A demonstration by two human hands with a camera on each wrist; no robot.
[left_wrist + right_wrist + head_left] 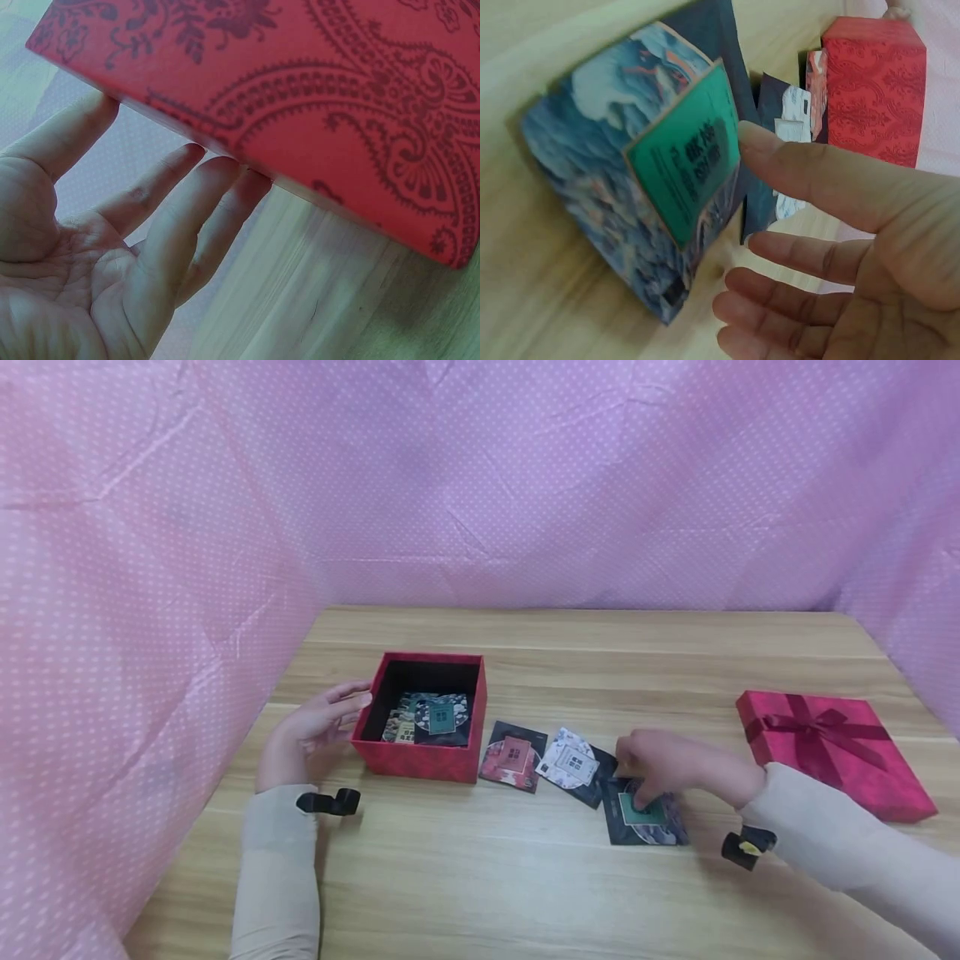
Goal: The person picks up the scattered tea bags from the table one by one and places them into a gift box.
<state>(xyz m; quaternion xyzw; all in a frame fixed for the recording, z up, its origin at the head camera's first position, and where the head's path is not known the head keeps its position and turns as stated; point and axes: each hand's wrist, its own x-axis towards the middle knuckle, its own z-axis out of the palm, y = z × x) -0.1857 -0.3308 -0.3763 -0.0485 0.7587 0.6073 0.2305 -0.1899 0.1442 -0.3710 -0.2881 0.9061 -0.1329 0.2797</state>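
Observation:
A red box [422, 763] without its lid stands on the table and holds several small patterned packets [441, 718]. My left hand [318, 720] is at the box's left side. Its extended fingers touch the edge of the red patterned wall [322, 97] in the left wrist view. To the right of the box, my right hand [671, 764] reaches over a dark packet with a green label [648, 825]. The thumb [780, 154] touches this packet [622, 142], while the other fingers stay extended beyond its edge, with a gap to the thumb.
Between box and right hand lie a packet with a pink label [513, 756] and one with a white label [573, 764], the latter close to the green-labelled packet. A red lid with a bow [832, 743] lies at the right. Pink dotted cloth [525, 485] surrounds the wooden table [487, 893].

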